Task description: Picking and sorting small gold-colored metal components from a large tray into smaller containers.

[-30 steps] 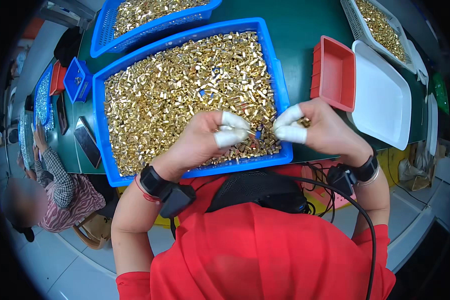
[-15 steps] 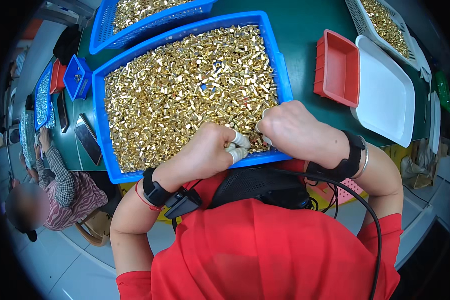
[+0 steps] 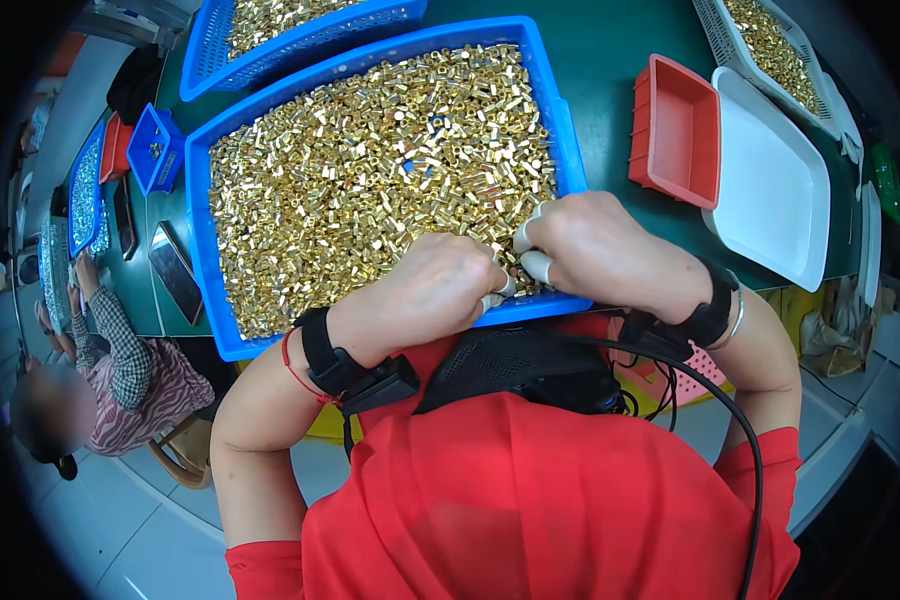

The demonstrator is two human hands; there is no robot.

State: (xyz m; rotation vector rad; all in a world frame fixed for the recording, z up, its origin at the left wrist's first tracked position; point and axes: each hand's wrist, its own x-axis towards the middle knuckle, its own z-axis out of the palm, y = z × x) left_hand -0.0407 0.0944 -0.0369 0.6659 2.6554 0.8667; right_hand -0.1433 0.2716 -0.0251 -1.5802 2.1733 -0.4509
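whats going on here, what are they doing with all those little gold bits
A person in a red top has both hands down at the near edge of a big blue tray heaped with small brass parts. The left hand and right hand are close together, white-capped fingers working among the parts. Whether either hand holds a piece cannot be seen. An empty red bin and a white tray sit to the right. Another person sits at far left.
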